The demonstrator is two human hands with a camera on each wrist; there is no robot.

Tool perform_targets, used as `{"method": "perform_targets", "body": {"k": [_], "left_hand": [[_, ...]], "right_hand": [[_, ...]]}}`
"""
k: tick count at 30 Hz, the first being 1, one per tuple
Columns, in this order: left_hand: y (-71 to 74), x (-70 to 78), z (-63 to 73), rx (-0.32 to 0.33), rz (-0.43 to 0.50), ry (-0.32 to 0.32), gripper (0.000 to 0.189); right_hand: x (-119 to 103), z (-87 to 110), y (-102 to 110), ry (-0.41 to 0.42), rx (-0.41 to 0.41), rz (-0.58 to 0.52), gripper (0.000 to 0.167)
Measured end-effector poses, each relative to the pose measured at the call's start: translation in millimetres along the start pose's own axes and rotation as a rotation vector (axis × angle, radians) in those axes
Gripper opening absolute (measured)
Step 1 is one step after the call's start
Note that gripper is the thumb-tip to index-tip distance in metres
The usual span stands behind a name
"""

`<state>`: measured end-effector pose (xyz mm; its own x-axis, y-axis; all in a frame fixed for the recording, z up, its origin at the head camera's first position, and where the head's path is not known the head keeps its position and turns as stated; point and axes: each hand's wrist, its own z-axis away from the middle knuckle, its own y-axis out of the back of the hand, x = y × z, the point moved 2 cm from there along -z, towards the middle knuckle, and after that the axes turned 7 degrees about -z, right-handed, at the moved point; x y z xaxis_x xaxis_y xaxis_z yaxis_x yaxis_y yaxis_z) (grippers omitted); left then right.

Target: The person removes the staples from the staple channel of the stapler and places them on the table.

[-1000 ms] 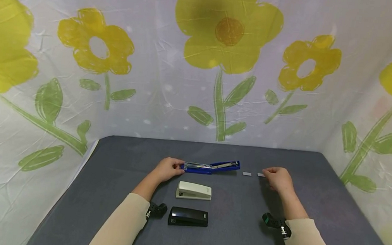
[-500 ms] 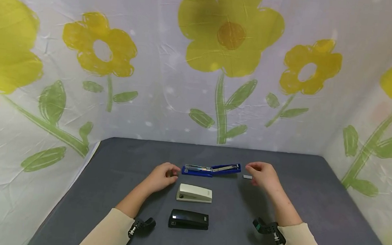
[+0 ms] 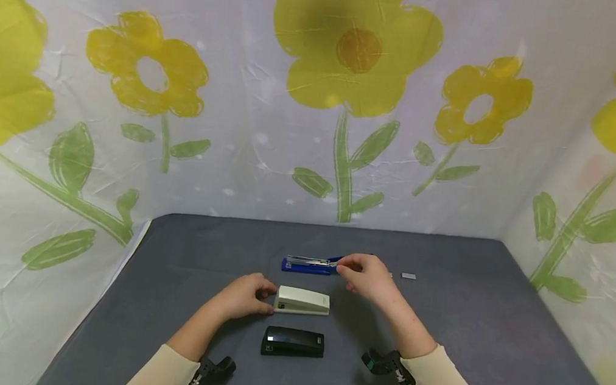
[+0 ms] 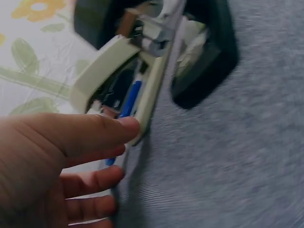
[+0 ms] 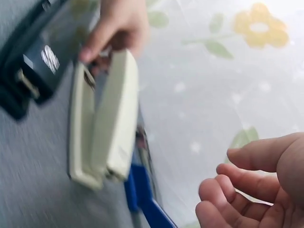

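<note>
In the head view my left hand (image 3: 244, 297) pinches the left end of a cream stapler (image 3: 303, 301); its thumb lies at the near side and fingers at the far side. The left wrist view shows the thumb (image 4: 95, 133) at the end of the stapler's base. My right hand (image 3: 369, 277) hovers over the right part of a blue stapler (image 3: 307, 266) that lies opened out, hiding much of its raised top. Loosely curled, the right fingers (image 5: 211, 190) hold nothing in the right wrist view. A black stapler (image 3: 293, 342) lies nearest me, below the cream one.
Right of the blue stapler lies a small grey strip (image 3: 408, 276), like a row of staples; another is mostly hidden behind my right hand. The dark grey table (image 3: 466, 329) ends at a flower-printed cloth wall (image 3: 245, 150).
My left hand has left the blue stapler's left end and come down to the cream stapler. My right hand has left the grey strip and moved left over the blue stapler.
</note>
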<state>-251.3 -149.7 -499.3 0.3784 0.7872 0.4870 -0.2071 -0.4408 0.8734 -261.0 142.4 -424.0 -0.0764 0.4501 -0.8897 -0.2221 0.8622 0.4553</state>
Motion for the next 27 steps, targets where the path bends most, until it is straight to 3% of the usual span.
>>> {"method": "perform_targets", "body": {"k": [6,10,15,21,27], "left_hand": [[-5.7,7.0,4.7,0.027,-0.091,-0.004,0.037],[-9.5,4.5,3.9,0.028,-0.129,-0.032,0.037],[-11.6,0.2,2.3,0.064,-0.119,-0.02,0.036],[-14.1,-1.9,0.2,0.107,-0.129,-0.027,0.037],[-14.3,-1.0,0.1,0.113,-0.11,-0.007,0.04]], "right_hand": [[-2.9,-1.1,-34.0,0.03,-0.102,0.027,0.02],[-4.8,-3.2,-54.0,0.103,-0.176,0.14,0.026],[-9.1,-7.3,-77.8,0.229,-0.236,0.296,0.034],[-8.6,-9.8,-95.7,0.336,-0.192,0.502,0.031],[-5.0,-10.3,-98.1,0.358,-0.155,0.481,0.029]]}}
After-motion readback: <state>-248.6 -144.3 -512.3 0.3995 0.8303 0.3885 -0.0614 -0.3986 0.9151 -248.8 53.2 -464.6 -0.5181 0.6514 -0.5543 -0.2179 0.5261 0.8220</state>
